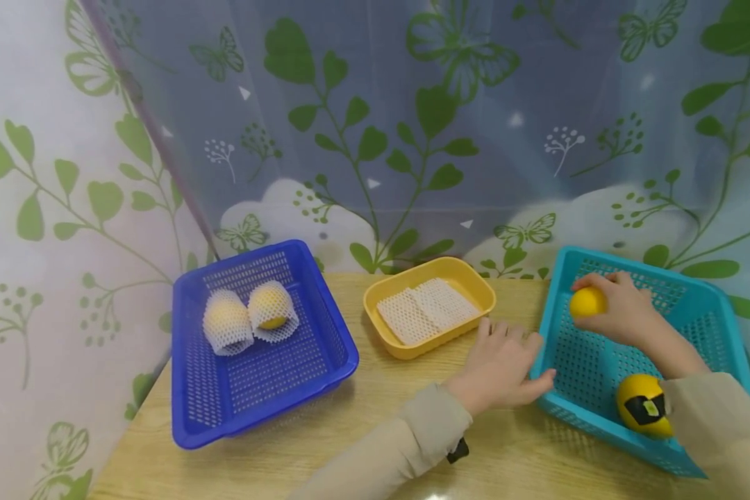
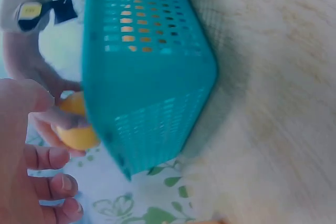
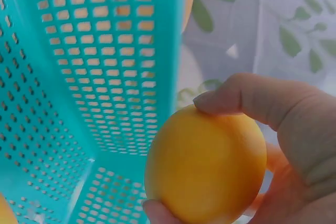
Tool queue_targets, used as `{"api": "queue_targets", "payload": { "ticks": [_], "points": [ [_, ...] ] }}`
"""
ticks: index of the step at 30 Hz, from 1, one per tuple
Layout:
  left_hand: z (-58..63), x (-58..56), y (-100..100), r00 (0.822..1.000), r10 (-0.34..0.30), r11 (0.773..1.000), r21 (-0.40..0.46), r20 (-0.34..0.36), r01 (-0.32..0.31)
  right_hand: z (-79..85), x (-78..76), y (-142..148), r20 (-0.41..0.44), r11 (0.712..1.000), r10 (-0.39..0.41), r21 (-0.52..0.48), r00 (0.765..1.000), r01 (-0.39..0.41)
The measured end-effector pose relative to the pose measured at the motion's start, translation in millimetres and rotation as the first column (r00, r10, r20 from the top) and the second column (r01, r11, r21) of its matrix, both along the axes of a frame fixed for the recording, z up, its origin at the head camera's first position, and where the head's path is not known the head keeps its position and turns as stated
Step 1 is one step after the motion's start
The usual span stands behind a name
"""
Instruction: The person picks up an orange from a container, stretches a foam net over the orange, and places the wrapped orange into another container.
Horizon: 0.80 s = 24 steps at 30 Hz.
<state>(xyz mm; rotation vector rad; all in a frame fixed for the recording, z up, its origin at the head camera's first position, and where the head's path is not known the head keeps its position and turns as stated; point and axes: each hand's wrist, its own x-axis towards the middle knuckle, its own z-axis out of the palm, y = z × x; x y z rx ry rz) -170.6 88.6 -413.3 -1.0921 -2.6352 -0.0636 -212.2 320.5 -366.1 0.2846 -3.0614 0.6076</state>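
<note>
My right hand [image 1: 621, 309] holds a smooth, round yellow-orange fruit [image 1: 587, 302] over the far left part of the turquoise basket [image 1: 553, 403]. In the right wrist view, thumb and fingers grip the fruit [image 3: 205, 166] from its sides, beside the basket wall [image 3: 121, 77]. A second yellow fruit [image 1: 634, 389] lies in the basket's near right part, partly covered by a black strap with a small label and by my right sleeve. My left hand [image 1: 503, 364], fingers relaxed and spread, is at the basket's left rim, holding nothing.
A small yellow tray [image 1: 403, 351] in the middle holds white foam nets [image 1: 425, 310]. On the left, a blue basket [image 1: 269, 399] contains two yellow fruits in foam nets [image 1: 228, 323]. A patterned curtain [image 1: 375, 139] hangs behind the wooden table [image 1: 350, 430].
</note>
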Motion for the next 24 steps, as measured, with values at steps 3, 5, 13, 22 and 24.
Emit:
{"api": "queue_targets", "payload": {
  "ticks": [3,5,13,22,24],
  "points": [
    [7.3,0.1,-8,1.0,0.016,0.999,0.027,0.003,-0.016,6.4,10.7,-4,-0.041,1.0,0.014,-0.002,0.999,-0.014],
    [12.5,0.8,-13,0.999,0.033,0.999,0.035,0.002,-0.033,10.1,17.1,-6,-0.058,1.0,0.016,-0.002,0.998,-0.016],
    [26.0,10.0,-38,0.996,0.057,0.985,0.161,0.066,-0.067,21.2,39.7,-16,-0.134,0.999,0.024,-0.036,0.991,-0.029],
    [17.3,27.8,-74,0.9,-0.156,0.854,0.514,0.408,-0.085,37.9,68.8,-49,-0.353,0.989,0.083,-0.089,0.932,-0.122],
    [12.1,31.6,-81,0.872,-0.221,0.81,0.581,0.436,-0.085,40.3,74.0,-57,-0.403,0.983,0.11,-0.093,0.908,-0.16]
  ]
}}
